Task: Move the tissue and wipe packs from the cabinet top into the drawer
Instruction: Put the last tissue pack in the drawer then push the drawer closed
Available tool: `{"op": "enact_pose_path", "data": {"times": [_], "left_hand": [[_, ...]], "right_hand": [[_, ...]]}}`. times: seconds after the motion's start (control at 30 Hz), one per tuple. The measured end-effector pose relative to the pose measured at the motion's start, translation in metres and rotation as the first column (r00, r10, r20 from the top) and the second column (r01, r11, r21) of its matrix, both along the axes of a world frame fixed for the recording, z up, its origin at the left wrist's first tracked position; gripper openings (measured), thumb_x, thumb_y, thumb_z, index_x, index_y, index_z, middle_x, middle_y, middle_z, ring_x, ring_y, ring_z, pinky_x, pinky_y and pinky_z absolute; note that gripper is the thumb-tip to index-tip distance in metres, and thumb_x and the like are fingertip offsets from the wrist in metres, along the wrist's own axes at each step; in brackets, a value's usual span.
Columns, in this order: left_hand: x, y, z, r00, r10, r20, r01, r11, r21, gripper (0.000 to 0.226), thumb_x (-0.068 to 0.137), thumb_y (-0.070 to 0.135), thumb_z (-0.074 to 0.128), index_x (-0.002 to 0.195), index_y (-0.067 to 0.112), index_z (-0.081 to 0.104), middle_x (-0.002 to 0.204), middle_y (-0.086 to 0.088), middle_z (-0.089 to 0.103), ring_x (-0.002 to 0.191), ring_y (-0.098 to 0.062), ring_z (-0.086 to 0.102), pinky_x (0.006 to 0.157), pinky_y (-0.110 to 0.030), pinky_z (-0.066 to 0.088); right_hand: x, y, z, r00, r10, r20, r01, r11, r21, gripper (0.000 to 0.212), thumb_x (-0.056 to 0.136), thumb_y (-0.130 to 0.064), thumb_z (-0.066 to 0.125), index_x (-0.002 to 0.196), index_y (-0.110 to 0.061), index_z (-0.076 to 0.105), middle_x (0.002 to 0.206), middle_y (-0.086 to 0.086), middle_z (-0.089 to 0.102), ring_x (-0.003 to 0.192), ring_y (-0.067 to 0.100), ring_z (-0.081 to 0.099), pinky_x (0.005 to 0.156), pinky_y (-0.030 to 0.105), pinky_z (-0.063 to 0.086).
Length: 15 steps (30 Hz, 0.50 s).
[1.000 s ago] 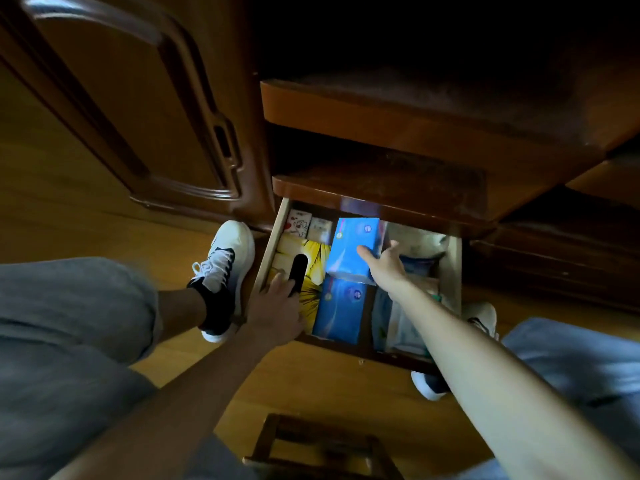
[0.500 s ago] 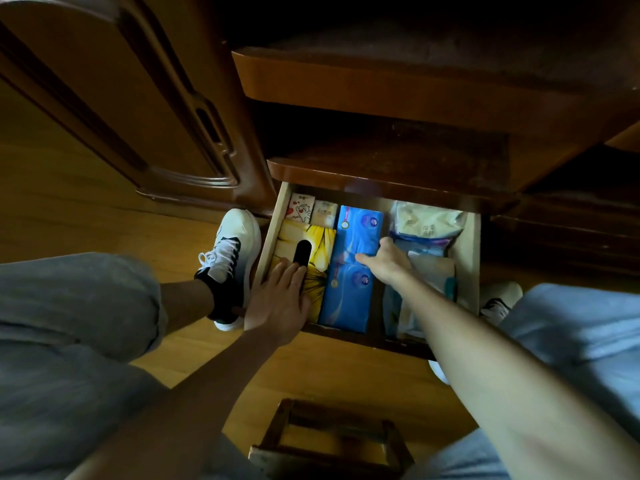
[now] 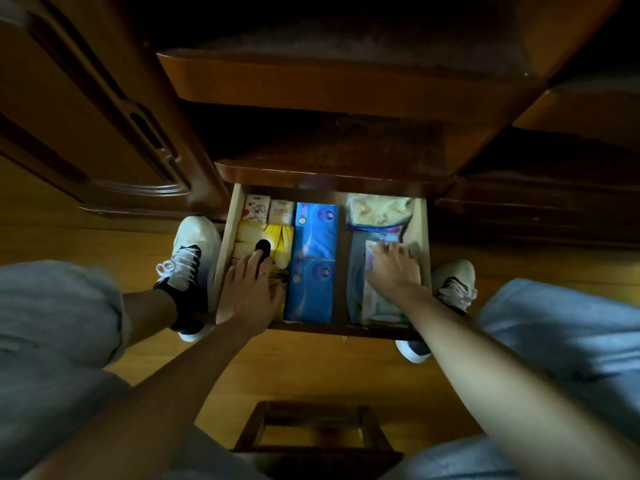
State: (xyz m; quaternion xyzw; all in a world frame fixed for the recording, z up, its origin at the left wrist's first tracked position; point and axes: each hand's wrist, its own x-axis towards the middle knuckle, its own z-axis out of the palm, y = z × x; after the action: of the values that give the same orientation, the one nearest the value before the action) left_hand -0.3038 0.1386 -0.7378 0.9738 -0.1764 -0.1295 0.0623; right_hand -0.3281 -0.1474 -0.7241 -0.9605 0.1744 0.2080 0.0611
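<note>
Now both hands lie flat, fingers spread: left hand point(image 3: 249, 292) on the yellow tissue pack point(image 3: 277, 237), right hand point(image 3: 393, 268) pressing the wipe packs point(image 3: 377, 303) level in the drawer point(image 3: 423, 230); press evenly

- Floor point(image 3: 311, 368): warm yellow-brown wood boards, glossy, lit brightest in the middle of the view.
- Cabinet point(image 3: 332, 81): dark reddish-brown wood, 2 stepped ledges with rounded front edges; upper parts lost in shadow.
- Door point(image 3: 86, 109): left of the cabinet, dark wood, raised curved moulding, 1 narrow slot.
- Stool point(image 3: 311, 431): low, dark wooden frame, at the bottom edge.
- Light: dim, corners nearly black.
</note>
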Motion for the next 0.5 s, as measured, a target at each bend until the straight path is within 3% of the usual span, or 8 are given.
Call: {"op": "enact_pose_path", "data": {"times": [0.1,0.27,0.4,0.5], "left_hand": [[0.002,0.0,0.0,0.998,0.04,-0.04,-0.041,0.999,-0.027,0.06,0.098,0.045,0.047,0.151,0.017,0.04,0.158,-0.008,0.038,0.146,-0.03,0.03,0.116,-0.048,0.032],[0.001,0.002,-0.002,0.997,0.049,-0.066,-0.05,0.999,-0.02,0.062,0.098,0.045,0.046,0.153,0.019,0.036,0.16,-0.006,0.035,0.148,-0.028,0.025,0.117,-0.046,0.03],[0.002,0.002,-0.005,0.996,0.067,-0.055,-0.07,0.996,-0.05,0.06,0.096,0.042,0.05,0.15,0.018,0.041,0.155,-0.006,0.041,0.145,-0.027,0.03,0.114,-0.046,0.034],[0.002,0.004,-0.008,0.997,0.065,-0.038,-0.067,0.996,-0.059,0.059,0.094,0.041,0.055,0.147,0.018,0.044,0.152,-0.005,0.045,0.143,-0.027,0.033,0.112,-0.046,0.037]], "right_hand": [[-0.024,-0.001,-0.011,0.986,0.089,-0.14,-0.093,0.995,-0.024,0.064,0.089,-0.04,0.071,0.14,-0.013,0.043,0.142,0.013,0.046,0.134,0.033,0.043,0.092,0.043,0.051],[-0.029,0.002,-0.014,0.998,-0.01,-0.063,0.007,0.999,-0.04,0.069,0.082,-0.033,0.082,0.136,-0.017,0.043,0.142,0.014,0.045,0.132,0.031,0.047,0.091,0.041,0.053],[-0.034,0.001,-0.015,0.995,-0.062,-0.072,0.058,0.997,-0.058,0.066,0.083,-0.041,0.078,0.134,-0.017,0.043,0.139,0.014,0.047,0.127,0.032,0.049,0.089,0.04,0.051],[-0.018,0.014,-0.011,1.0,0.001,0.026,0.003,0.992,-0.124,0.077,0.086,-0.058,0.065,0.146,-0.02,0.036,0.146,0.015,0.041,0.132,0.034,0.042,0.101,0.044,0.046]]}}
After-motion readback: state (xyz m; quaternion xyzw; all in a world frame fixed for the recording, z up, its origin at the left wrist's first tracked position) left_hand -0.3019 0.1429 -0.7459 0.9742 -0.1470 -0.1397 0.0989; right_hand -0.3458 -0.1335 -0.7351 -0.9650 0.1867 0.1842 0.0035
